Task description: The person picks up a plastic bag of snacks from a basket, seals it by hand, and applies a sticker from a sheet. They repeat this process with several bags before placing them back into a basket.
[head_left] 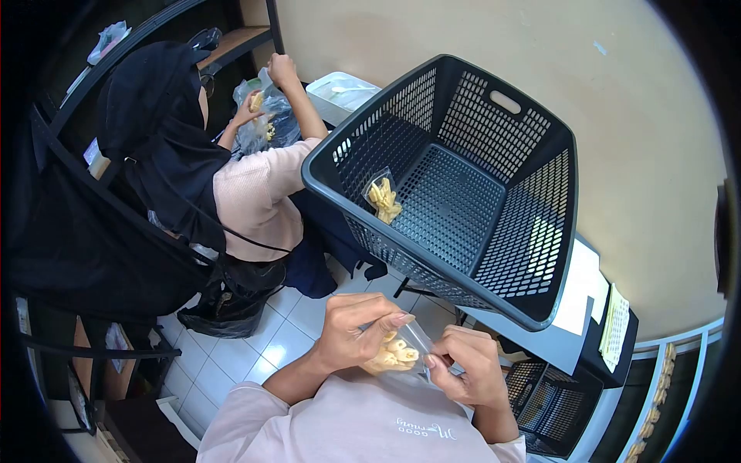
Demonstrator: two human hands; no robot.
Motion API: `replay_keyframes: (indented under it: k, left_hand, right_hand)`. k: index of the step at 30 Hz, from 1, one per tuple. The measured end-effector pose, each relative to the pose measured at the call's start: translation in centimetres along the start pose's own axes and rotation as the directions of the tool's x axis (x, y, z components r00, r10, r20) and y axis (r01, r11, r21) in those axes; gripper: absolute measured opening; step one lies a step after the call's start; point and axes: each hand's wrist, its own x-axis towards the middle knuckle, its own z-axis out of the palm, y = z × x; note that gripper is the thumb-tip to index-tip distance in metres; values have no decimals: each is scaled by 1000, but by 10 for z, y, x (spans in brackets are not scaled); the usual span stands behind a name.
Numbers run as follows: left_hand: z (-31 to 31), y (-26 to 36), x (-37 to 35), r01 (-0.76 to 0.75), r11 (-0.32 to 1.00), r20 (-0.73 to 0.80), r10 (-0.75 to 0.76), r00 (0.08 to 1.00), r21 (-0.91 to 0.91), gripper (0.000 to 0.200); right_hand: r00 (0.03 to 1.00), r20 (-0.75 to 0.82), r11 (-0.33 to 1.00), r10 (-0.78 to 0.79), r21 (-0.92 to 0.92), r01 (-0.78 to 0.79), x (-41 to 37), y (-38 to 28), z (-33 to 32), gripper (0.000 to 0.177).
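A small clear plastic bag [417, 337] of pale yellow snack pieces [397, 355] is held in front of my chest. My left hand [355, 330] is closed on one top corner, thumb and fingers pinching the plastic. At the opposite corner my right hand [469, 363] pinches the bag's edge, its fingers curled. The bag's mouth is stretched between both hands, and the snack pieces lie below it. Part of the bag is hidden behind my left hand.
A large black plastic basket [505, 305] stands just beyond my hands, with a filled snack bag [383, 197] inside. To the left, a person [258, 197] handles snack pieces over a plastic bag [284, 127]. A second black basket [552, 401] sits low at right.
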Motion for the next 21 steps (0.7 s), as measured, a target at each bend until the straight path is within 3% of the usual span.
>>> replay_keyframes:
  k: [3, 11, 14, 16, 17, 18, 19, 20, 21]
  left_hand:
    - [5, -1, 1, -51, 998, -79, 54, 995, 43, 23]
    - [10, 0, 11, -96, 993, -114, 104, 988, 70, 24]
    - [13, -1, 12, -80, 996, -105, 84, 991, 41, 24]
    - [12, -4, 12, -67, 998, -95, 68, 993, 16, 25]
    - [9, -7, 14, 131, 980, -50, -139, 989, -147, 26]
    - [7, -10, 16, 325, 898, 25, -333, 943, -296, 27]
    - [6, -13, 20, 327, 898, 24, -335, 942, -295, 27]
    - [5, -17, 23, 392, 831, 208, -335, 919, -394, 30]
    - [6, -20, 23, 472, 745, 384, -308, 870, -472, 34]
  right_hand:
    - [1000, -25, 1000, -14, 1, 14, -1, -2, -4, 8]
    - [997, -56, 998, -52, 36, 54, -6, 1, -13, 8]
    - [998, -60, 995, -31, 97, 37, -11, 3, -17, 9]
    - [998, -30, 944, -50, 325, 57, -15, 8, -20, 10]
    - [998, -31, 943, -47, 329, 55, -18, 5, -17, 10]
    - [974, -219, 905, 66, 424, 33, -21, -1, -12, 9]
    - [902, -386, 857, 193, 514, 37, -20, -5, -7, 8]
    - [866, -476, 957, 152, 290, -8, -13, -5, -3, 13]
    - [866, -474, 956, 157, 294, -12, -10, -5, -4, 13]
